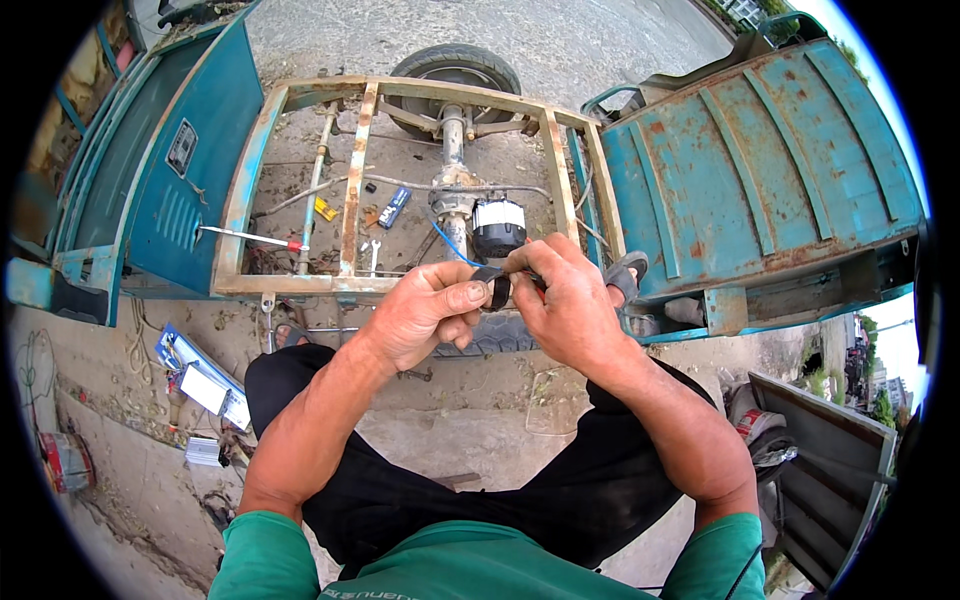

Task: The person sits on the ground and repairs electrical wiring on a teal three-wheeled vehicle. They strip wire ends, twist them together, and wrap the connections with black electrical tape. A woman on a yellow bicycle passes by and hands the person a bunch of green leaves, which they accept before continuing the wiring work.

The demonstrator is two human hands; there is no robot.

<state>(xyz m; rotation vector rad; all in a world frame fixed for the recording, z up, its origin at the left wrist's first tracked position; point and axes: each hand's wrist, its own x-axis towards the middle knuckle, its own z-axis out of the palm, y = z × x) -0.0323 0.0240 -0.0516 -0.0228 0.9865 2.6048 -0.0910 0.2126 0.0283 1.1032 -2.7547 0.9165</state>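
Note:
My left hand (440,310) and my right hand (555,300) meet above the frame's near rail, fingers closed on a small black item (500,292), which looks like tape; exactly what it is, I cannot make out. A thin blue wire (450,245) runs to where my fingers are. Just beyond them a black motor (497,225) with a white band sits on the rusty axle (452,140). A bit of red shows behind my right fingers, mostly hidden.
A rusty metal frame (357,170) lies between teal body panels (740,170). Around it are a tyre (450,65), a red-handled screwdriver (255,236), a wrench (374,255), a blue-and-white box (200,380) and a red bucket (67,460). My sandalled feet are under the near rail.

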